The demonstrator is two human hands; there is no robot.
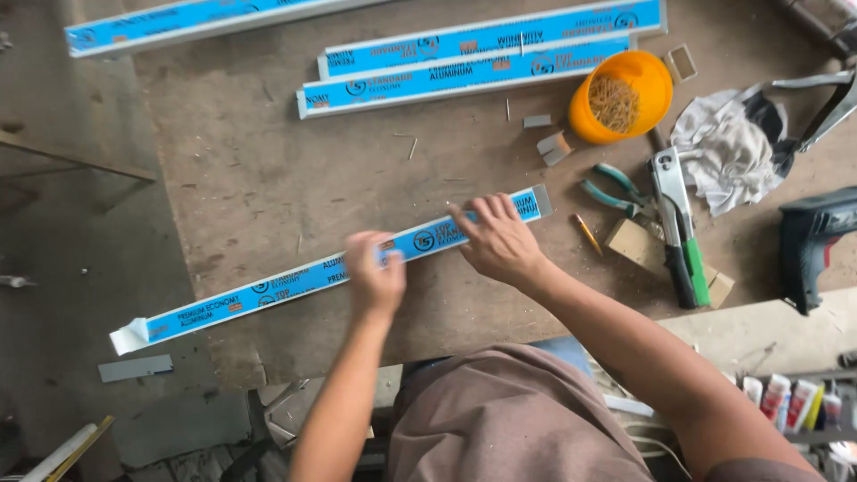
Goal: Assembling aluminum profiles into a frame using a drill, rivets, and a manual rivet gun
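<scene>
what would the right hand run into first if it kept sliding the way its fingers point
The right hand lies on the blue-wrapped aluminium strip, fingers pointing up and left across the wooden table. That way looks bare until the pair of blue-wrapped profiles, probably the first thing met.

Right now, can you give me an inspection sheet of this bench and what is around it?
Surface: worn wooden bench, scratched and dusty.
Job's things: blue-filmed aluminium strip lying diagonally.
Clutter: three more blue strips, orange bowl of screws, rag, pliers, riveter, drill, offcuts.
Hands: left hand and right hand both rest on the strip.
Cables: nothing seen.
Surroundings: concrete floor, tubes at lower right.
</scene>
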